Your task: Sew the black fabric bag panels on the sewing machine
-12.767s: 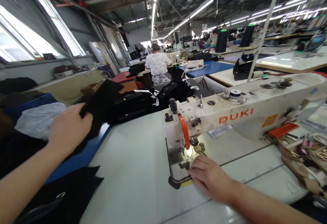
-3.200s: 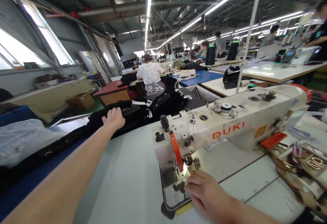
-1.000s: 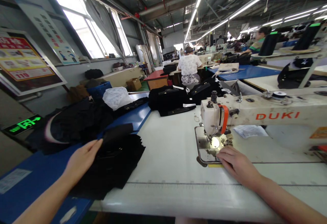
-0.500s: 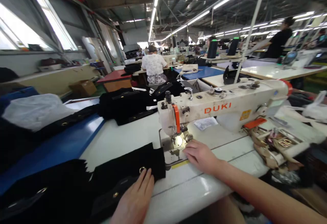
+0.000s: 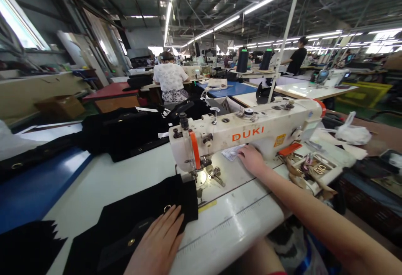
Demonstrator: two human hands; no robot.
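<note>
My left hand [image 5: 158, 235] lies flat with its fingers stretched out on a black fabric panel [image 5: 125, 208]. That panel has a gold ring [image 5: 167, 209] by my fingertips and a gold stud on a dark strip. Its right end lies beside the needle plate of the white sewing machine [image 5: 251, 130]. Beneath the machine's arm, my right hand [image 5: 253, 160] has its fingers bent at the right edge of a crumpled white paper [image 5: 230, 152], which they seem to pinch; the fingertips are partly hidden.
More black pieces [image 5: 125, 134] are heaped behind the machine bed at the left. A tray [image 5: 328, 172] with metal rings and brown strips stands at the right. Two dark thread cones [image 5: 242, 60] stand farther back. A person in a white top [image 5: 169, 76] sits ahead.
My right hand has moved from the needle plate back under the machine arm to the paper. My left hand stays on the black panel. The view has turned to the right.
</note>
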